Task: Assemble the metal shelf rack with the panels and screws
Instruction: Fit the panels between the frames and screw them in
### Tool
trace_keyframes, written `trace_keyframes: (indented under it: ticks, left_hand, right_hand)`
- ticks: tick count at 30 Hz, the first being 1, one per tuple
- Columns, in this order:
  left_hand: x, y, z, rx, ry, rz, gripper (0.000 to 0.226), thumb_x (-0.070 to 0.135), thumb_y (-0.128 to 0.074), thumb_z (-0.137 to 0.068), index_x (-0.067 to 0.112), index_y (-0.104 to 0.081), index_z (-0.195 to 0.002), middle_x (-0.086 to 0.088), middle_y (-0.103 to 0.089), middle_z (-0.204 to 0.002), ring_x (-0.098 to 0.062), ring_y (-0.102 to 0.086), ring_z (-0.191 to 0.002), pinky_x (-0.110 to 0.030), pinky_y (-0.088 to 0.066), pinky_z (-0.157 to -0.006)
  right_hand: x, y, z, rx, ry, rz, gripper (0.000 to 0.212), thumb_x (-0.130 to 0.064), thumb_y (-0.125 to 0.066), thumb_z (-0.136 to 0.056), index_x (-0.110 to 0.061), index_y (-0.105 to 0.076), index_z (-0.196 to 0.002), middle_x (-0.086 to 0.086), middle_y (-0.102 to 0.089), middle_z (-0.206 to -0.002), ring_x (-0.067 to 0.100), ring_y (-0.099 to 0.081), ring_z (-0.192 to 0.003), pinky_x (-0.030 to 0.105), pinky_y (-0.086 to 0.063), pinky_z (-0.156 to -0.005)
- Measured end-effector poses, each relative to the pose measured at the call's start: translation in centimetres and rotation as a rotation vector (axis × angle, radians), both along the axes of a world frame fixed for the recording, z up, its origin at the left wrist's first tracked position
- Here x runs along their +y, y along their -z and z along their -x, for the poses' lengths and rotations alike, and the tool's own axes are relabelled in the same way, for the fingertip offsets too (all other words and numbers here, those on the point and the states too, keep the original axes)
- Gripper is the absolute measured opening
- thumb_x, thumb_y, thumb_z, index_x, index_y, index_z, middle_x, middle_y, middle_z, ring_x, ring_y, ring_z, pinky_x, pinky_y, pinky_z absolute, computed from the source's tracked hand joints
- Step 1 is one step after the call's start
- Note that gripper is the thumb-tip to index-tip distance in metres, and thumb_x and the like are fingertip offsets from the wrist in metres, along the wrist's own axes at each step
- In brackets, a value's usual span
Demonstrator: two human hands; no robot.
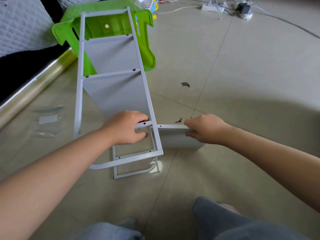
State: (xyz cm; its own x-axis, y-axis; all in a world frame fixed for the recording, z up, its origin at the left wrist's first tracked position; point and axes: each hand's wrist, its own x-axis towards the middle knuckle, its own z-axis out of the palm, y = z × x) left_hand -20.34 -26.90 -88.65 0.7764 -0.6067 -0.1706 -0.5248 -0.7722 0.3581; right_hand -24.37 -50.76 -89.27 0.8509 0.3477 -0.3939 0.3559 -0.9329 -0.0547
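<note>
Currently seating panel (pixel 178 139) in frame (pixel 148 94); left hand (pixel 128 129) and right hand (pixel 206 129) grip its edge. Next: align holes (pixel 160 126).

Both bare forearms extend forward and converge toward the centre. The left hand (pixel 126 129) is palm-down, with its fingers curled over the upper edge of the shelf panel (pixel 176 138) and its thumb beneath. The right hand (pixel 206 129) grips the same panel's opposite end, fingers above, thumb below. Both wrists are straight.
</note>
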Motion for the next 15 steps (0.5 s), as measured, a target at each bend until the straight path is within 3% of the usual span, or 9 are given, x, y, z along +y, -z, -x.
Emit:
trace_keyframes:
  ticks: [4,8,10,13,15]
  left_hand:
    - [0.2,-0.2,0.2,-0.004,-0.032,0.151,0.078,0.064,-0.039,-0.054,0.014,-0.067,-0.106,-0.001,-0.067,-0.097,-0.021,-0.061,-0.091,-0.027,-0.046,-0.077]
    - [0.3,0.3,-0.2,-0.03,-0.008,0.165,0.07,0.061,-0.037,-0.057,0.012,-0.071,-0.093,0.0,-0.062,-0.078,-0.023,-0.058,-0.074,-0.026,-0.04,-0.064]
    - [0.4,0.4,-0.2,-0.047,0.001,0.18,0.063,0.058,-0.039,-0.059,0.01,-0.071,-0.085,-0.001,-0.059,-0.07,-0.021,-0.053,-0.066,-0.025,-0.036,-0.058]
    - [0.4,0.4,-0.3,-0.054,0.012,0.172,0.058,0.053,-0.038,-0.061,0.007,-0.069,-0.076,-0.002,-0.054,-0.063,-0.023,-0.051,-0.061,-0.027,-0.036,-0.055]
    - [0.3,0.4,-0.2,-0.055,0.016,0.182,0.054,0.049,-0.037,-0.062,0.007,-0.07,-0.073,-0.002,-0.057,-0.062,-0.022,-0.052,-0.06,-0.026,-0.037,-0.057]
  right_hand:
    - [0.0,-1.2,-0.7,0.009,-0.01,-0.042,0.029,-0.034,-0.045,-0.094,-0.02,-0.031,-0.075,0.002,-0.044,-0.078,0.027,-0.044,-0.078,0.027,-0.028,-0.064]
    - [0.0,-0.8,-0.7,0.038,-0.018,-0.09,0.047,-0.033,-0.05,-0.092,-0.025,-0.016,-0.061,-0.007,-0.029,-0.061,0.023,-0.036,-0.072,0.028,-0.027,-0.061]
    - [0.3,-0.2,-0.4,0.036,-0.014,-0.139,0.043,-0.032,-0.051,-0.092,-0.024,-0.021,-0.062,-0.006,-0.031,-0.06,0.023,-0.037,-0.071,0.028,-0.025,-0.061]
    - [1.3,0.1,-0.4,0.009,-0.006,-0.2,0.026,-0.032,-0.05,-0.093,-0.013,-0.039,-0.079,0.005,-0.049,-0.07,0.028,-0.045,-0.075,0.03,-0.028,-0.061]
    - [1.8,0.1,-0.8,0.001,-0.013,-0.187,0.026,-0.032,-0.05,-0.093,-0.012,-0.039,-0.08,0.005,-0.046,-0.072,0.026,-0.042,-0.074,0.029,-0.028,-0.061]
